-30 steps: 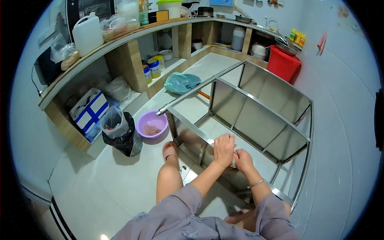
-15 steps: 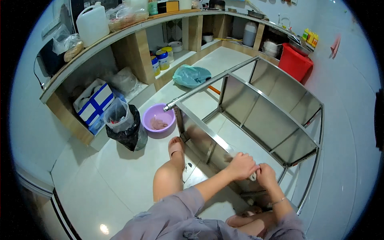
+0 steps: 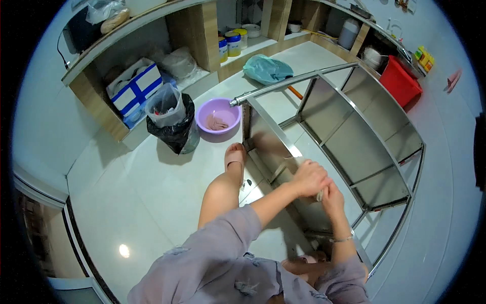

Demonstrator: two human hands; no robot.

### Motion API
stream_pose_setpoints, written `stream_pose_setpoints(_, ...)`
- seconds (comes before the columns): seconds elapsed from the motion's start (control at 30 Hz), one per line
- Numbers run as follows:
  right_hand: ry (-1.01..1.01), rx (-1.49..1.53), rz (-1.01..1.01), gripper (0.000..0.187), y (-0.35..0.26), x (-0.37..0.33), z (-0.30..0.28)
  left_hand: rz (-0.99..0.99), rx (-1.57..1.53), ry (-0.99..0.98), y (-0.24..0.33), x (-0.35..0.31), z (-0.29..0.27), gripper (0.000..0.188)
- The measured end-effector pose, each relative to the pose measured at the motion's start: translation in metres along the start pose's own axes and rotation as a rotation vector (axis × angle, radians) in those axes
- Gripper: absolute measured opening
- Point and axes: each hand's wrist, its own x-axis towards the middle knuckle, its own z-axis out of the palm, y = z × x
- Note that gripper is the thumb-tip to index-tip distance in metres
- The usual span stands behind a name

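At the near side of a silver metal shelf rack (image 3: pixel 360 147) lying on glossy white floor tiles (image 3: pixel 157 202), my left hand (image 3: pixel 310 179) and right hand (image 3: pixel 333 197) are curling their fingers around a crumpled, pale cloth (image 3: pixel 320 196).

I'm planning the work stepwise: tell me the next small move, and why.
Perhaps slide the pale crumpled cloth along the near edge of the silver metal rack, since the left hand and right hand hold it there.
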Motion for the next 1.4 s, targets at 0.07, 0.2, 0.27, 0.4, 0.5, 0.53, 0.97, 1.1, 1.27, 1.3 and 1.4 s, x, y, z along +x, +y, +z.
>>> stream_pose_setpoints(0.07,-0.213,0.163,0.042,0.024,0.014,-0.014,-0.019,-0.04,-0.005,-0.049,0.014,-0.009,0.001,0.027)
stream_pose_setpoints(0.2,-0.434,0.71,0.273,0.028,0.035,-0.031,-0.063,-0.032,-0.072,-0.041,0.017,-0.015,0.016,0.024)
stream_pose_setpoints(0.27,-0.39,0.703,0.295,0.027,0.085,-0.032,-0.066,0.0,-0.131,0.021,0.025,-0.008,0.019,0.022)
stream_pose_setpoints(0.4,-0.583,0.742,0.374,0.024,0.105,-0.018,-0.063,-0.016,-0.138,0.184,0.02,-0.015,0.028,0.02)
stream_pose_setpoints(0.5,-0.764,0.806,0.416,0.018,0.099,-0.005,-0.062,0.007,-0.126,0.2,0.019,-0.017,0.026,0.019)
stream_pose_setpoints(0.53,-0.779,0.801,0.411,0.018,0.099,-0.004,-0.06,-0.005,-0.117,0.206,0.019,-0.018,0.028,0.019)
stream_pose_setpoints(0.97,-0.593,0.342,0.23,0.026,0.148,0.006,-0.028,0.032,-0.126,0.321,0.016,-0.015,0.04,0.012)
stream_pose_setpoints(1.1,-0.659,0.862,0.345,0.029,0.137,0.01,-0.03,0.028,-0.118,0.313,0.021,-0.018,0.032,0.011)
stream_pose_setpoints(1.27,-0.548,0.734,0.263,0.021,0.131,0.008,-0.031,0.119,0.047,0.197,0.024,-0.014,0.025,0.015)
stream_pose_setpoints(1.3,-0.616,0.435,0.105,0.018,0.131,0.009,-0.036,0.142,0.056,0.235,0.023,-0.012,0.027,0.016)
stream_pose_setpoints(1.4,-0.56,0.14,-0.071,0.019,0.106,0.016,-0.032,0.136,0.073,0.169,0.017,-0.009,0.027,0.01)
